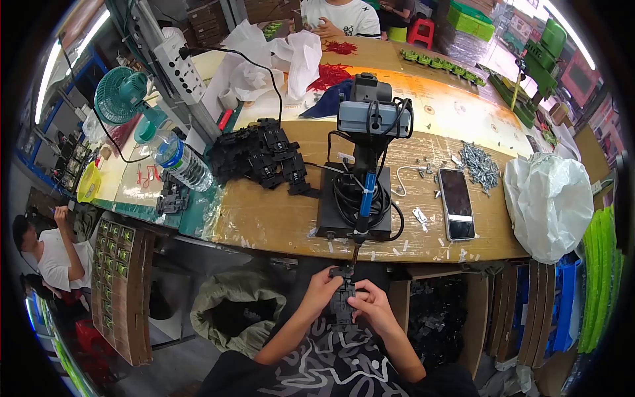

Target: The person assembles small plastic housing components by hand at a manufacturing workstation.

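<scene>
While both hands (344, 299) clamp 1 black plastic part (342, 296) under the screwdriver (362, 198); many parts (261, 155) wait on the far-left bench (264, 218).

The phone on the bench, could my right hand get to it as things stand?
Probably yes: the phone lies uncovered near the bench's front edge, but your right hand is holding the black part with the left hand.

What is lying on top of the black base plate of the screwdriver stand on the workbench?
On the black base plate lies a coiled black cable, with the stand's post rising from it and a blue-handled electric screwdriver hanging in front. The plate surface beneath the coil is covered.
</scene>
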`<state>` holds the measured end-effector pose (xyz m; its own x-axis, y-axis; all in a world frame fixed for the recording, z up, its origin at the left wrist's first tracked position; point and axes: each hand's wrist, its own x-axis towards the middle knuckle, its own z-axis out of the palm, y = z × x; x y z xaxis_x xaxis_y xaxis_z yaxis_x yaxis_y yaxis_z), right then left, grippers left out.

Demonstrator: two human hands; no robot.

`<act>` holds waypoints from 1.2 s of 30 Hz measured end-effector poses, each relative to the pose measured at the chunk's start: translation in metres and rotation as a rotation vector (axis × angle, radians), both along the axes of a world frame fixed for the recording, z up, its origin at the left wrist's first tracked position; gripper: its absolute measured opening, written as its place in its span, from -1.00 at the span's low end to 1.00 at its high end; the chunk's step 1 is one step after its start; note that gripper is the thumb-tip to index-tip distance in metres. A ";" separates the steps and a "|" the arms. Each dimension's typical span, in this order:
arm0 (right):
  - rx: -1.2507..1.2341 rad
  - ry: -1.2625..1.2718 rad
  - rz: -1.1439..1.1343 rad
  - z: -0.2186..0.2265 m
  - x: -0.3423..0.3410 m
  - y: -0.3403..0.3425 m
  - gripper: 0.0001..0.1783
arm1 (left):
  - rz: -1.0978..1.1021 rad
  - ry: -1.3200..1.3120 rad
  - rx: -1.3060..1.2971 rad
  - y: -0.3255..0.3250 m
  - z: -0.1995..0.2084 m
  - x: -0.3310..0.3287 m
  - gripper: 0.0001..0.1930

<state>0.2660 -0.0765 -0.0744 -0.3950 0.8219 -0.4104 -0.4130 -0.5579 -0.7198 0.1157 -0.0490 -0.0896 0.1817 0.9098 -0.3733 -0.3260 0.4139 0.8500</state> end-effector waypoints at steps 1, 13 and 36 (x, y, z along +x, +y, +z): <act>-0.013 -0.001 0.011 0.000 0.000 0.000 -0.78 | -0.019 -0.002 -0.011 0.000 0.002 0.000 -0.82; -0.066 0.001 0.028 -0.014 -0.001 0.001 -0.75 | 0.019 0.096 -0.039 -0.002 -0.013 0.001 -0.84; -0.058 -0.047 0.024 -0.014 -0.002 -0.002 -0.76 | -0.026 0.179 0.017 -0.004 -0.031 -0.003 -0.88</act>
